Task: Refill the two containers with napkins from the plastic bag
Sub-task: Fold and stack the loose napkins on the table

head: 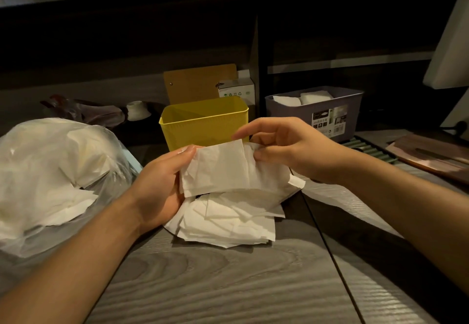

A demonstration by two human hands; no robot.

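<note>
Both hands — left hand (162,186) and right hand (284,146) — grip a napkin bundle (228,168) above loose napkins (228,222) on the surface (203,285); plastic bag (50,171) left, yellow container (205,120) behind, grey container (314,110) far right.

napkins (223,168): soft matt paper | plastic bag (50,171): thin glossy film | yellow container (205,123): ribbed matt plastic | desk (228,280): grained wood

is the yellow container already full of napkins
No, the yellow container shows only bare inner walls, while both hands hold napkins in front of it and the purple container holds some.
</note>
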